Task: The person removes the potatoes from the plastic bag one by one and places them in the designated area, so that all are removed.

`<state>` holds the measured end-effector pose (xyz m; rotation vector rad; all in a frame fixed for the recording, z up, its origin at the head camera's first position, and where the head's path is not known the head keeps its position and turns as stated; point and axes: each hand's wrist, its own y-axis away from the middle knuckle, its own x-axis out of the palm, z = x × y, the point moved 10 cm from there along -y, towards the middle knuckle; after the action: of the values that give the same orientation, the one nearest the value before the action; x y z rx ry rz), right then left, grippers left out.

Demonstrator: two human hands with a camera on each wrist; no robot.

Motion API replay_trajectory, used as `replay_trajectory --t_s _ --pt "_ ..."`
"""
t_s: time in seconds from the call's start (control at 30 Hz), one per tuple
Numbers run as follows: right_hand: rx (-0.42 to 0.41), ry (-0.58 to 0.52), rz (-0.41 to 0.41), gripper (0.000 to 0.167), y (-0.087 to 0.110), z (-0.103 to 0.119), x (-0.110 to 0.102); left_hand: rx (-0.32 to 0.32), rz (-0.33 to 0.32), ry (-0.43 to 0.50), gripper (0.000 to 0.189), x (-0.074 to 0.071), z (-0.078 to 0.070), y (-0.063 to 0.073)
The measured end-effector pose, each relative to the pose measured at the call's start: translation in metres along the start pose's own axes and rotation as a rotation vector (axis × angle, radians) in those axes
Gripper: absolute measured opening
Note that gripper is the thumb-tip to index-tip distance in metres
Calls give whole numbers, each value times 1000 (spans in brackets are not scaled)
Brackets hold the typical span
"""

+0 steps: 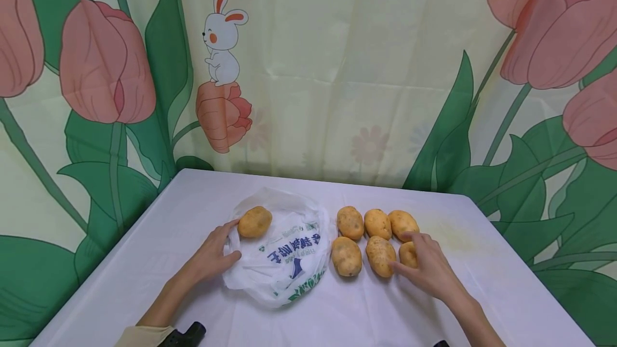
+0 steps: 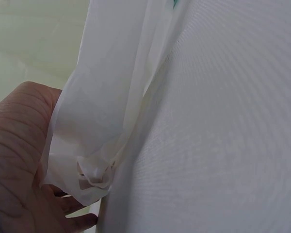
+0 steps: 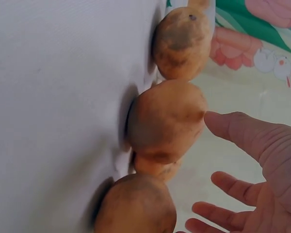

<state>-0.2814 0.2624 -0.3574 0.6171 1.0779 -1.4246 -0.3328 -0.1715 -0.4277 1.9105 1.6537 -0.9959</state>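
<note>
White bag (image 1: 289, 256) touching left fingers (image 1: 226, 228); potato (image 1: 407, 254) just beside right fingers (image 1: 424, 245)

Curtained corner, resembling a recording booth; whether it stands in a home or a studio cannot be told from where I stand. A printed fabric curtain (image 1: 313, 111), marked with fold creases, hangs close behind the desk (image 1: 289, 331), beyond the left fingers (image 1: 225, 231) and the right fingers (image 1: 426, 245). Oversized pink tulips (image 1: 107, 63) decorate it, outward of the fingers on both sides; a cartoon rabbit (image 1: 224, 36) appears beyond the left fingers. The desk, white across its top, bears household goods: a printed plastic bag (image 1: 299, 250) beside the left fingers and potatoes (image 1: 346, 257) beside the right.
</note>
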Motion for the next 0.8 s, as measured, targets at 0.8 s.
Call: replay_trajectory --t_s 0.8 --pt "-81 -47 -6 60 -23 52 20 -31 11 3 75 2 3 0"
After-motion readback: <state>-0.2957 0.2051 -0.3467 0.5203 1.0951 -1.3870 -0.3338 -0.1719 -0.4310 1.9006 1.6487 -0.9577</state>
